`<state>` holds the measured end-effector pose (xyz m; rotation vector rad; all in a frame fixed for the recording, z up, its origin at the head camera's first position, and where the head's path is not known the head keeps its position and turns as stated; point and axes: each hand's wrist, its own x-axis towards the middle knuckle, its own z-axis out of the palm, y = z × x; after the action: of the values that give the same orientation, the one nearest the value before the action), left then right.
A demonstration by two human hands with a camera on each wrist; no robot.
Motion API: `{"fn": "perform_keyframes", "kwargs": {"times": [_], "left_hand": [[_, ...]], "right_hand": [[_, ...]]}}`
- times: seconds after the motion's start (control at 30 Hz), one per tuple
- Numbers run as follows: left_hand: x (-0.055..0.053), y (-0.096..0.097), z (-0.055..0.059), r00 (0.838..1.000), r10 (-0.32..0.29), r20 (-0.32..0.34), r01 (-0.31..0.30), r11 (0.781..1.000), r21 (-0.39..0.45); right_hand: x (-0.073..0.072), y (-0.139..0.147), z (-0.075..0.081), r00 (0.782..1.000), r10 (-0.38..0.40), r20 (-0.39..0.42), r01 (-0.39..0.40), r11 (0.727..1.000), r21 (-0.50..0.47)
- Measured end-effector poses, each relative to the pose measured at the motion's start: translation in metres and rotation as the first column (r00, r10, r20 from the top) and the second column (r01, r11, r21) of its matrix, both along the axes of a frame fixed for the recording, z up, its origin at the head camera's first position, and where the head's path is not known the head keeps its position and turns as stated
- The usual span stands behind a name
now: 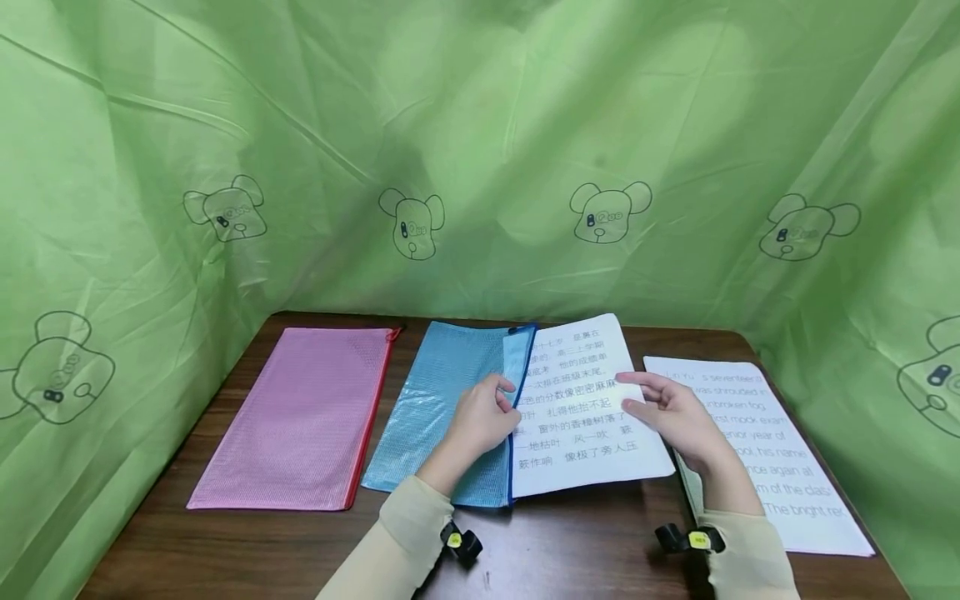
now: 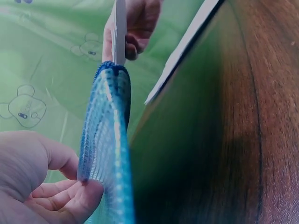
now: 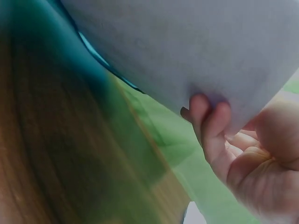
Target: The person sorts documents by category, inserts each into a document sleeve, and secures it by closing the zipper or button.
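Note:
A blue mesh zip pouch [image 1: 431, 408] lies in the middle of the table, its right side raised. My left hand [image 1: 480, 414] pinches the pouch near its opening; in the left wrist view, thumb and fingers meet on the mesh [image 2: 110, 112]. Sheets of paper with large Chinese print [image 1: 573, 446] have their left edge inside the pouch mouth, while most of their width sticks out to the right. At their right edge my right hand [image 1: 682, 421] grips them. The right wrist view shows fingers [image 3: 212, 119] curled against the paper's blank underside [image 3: 187, 46].
A pink mesh pouch with a red zip [image 1: 300, 417] lies flat at the left. To the right, beyond my right hand, rests a stack of English-printed sheets [image 1: 795, 467]. Green cloth [image 1: 510, 150] hangs behind and beside the dark wooden table [image 1: 555, 550].

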<state>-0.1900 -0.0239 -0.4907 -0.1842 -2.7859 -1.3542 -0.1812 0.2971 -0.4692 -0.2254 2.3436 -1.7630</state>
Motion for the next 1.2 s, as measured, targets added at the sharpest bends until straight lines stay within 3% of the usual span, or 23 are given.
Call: {"fn": "perform_keyframes", "kwargs": {"times": [0.27, 0.6, 0.77, 1.2], "left_hand": [[0.000, 0.000, -0.001, 1.000, 0.000, 0.009, 0.000, 0.999, 0.049], [0.001, 0.004, 0.000, 1.000, 0.018, -0.003, -0.017, 0.994, 0.111], [0.001, 0.005, -0.001, 0.999, 0.038, -0.006, -0.037, 0.993, 0.114], [0.004, 0.011, 0.001, 0.999, -0.016, -0.031, 0.021, 0.986, 0.163]], "right_hand": [[0.000, -0.007, 0.000, 1.000, -0.007, 0.007, 0.007, 0.999, -0.050], [-0.006, -0.043, -0.016, 0.998, -0.031, -0.054, 0.026, 0.996, -0.086], [-0.006, -0.059, -0.022, 0.998, -0.037, -0.047, 0.033, 0.997, -0.069], [-0.006, -0.073, -0.028, 1.000, -0.010, -0.024, 0.010, 1.000, -0.028]]}}
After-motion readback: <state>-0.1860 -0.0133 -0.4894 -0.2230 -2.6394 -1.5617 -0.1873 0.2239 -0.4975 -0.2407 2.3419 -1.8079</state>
